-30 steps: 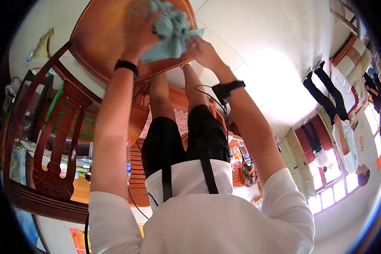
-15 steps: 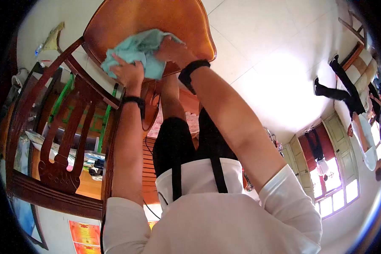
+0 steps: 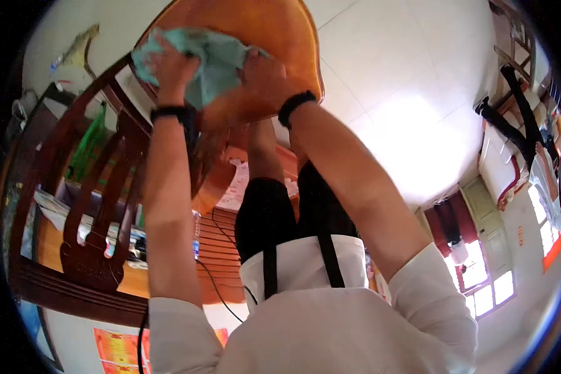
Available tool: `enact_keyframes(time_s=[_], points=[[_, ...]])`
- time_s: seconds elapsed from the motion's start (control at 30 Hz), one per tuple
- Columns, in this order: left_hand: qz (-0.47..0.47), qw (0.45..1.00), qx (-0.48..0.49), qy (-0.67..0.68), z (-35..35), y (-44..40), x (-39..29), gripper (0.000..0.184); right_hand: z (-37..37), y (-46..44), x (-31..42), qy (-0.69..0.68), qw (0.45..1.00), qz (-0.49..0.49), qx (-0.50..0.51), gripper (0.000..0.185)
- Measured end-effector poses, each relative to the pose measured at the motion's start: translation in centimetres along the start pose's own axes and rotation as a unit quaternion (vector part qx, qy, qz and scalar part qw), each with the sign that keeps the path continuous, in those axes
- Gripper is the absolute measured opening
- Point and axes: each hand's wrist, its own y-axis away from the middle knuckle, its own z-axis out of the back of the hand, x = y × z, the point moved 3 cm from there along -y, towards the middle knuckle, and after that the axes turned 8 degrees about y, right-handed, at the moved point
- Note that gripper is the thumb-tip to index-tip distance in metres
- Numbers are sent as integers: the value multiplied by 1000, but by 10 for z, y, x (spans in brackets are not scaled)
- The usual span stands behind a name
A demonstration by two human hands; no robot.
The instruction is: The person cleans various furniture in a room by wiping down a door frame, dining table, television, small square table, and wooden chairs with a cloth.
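Observation:
A light teal cloth (image 3: pixel 215 59) lies bunched and partly spread on the orange-brown wooden seat (image 3: pixel 274 25) of a chair. My left hand (image 3: pixel 173 70), blurred by motion, holds the cloth at its left end, its fingers over the fabric near the backrest side. At the cloth's right end, my right hand (image 3: pixel 263 73) is closed on the fabric with bent fingers. Both wrists wear black bands. The dark slatted chair backrest (image 3: pixel 100 206) rises to the left of my left arm.
Pale floor tiles (image 3: pixel 380 56) stretch to the right of the chair. Behind the backrest stands a wooden table (image 3: pixel 50 246) with papers and other items. A black cable (image 3: pixel 221 293) hangs near my left side. Other people's dark-clothed legs (image 3: pixel 520 118) appear at the far right.
My left hand has moved up and left across the seat with the cloth. The cloth is stretched wider between my hands. The whole view has shifted slightly.

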Motion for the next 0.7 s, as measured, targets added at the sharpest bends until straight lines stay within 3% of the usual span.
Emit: enact_keyframes(time_s=[0.07, 0.13, 0.2, 0.23, 0.3, 0.4, 0.47, 0.6, 0.63, 0.7], points=[[-94, 993, -60, -38, 6, -32, -1, 114, 22, 2, 11, 110, 988, 98, -47, 59], [-140, 987, -79, -15, 4, -68, 18, 110, 22, -22, 18, 81, 992, 66, -67, 57], [-117, 990, 10, -74, -6, -110, 43, 106, 24, -50, 18, 49, 994, 36, -95, 55], [-109, 989, 40, -94, -2, -117, 45, 104, 24, -58, 24, 63, 980, 81, -173, 52], [-181, 980, 38, -66, 2, -114, 44, 83, 22, -78, 33, 75, 959, 126, -243, 48], [-294, 955, 26, -16, 17, -106, 17, 56, 68, -96, 58, 103, 962, 122, -220, 51], [-298, 954, 21, -5, 25, -109, 13, 57, 118, -88, 83, -118, 986, 44, -112, 33], [-299, 953, -4, 49, 46, -108, 23, 59, 142, -110, 107, -134, 967, 71, -205, 23], [-297, 953, -11, 63, 50, -106, 28, 59, 170, -103, 121, 17, 998, 52, -4, 24], [-293, 951, -27, 93, 53, -107, 30, 60, 173, -144, 113, -6, 996, 69, 60, 25]])
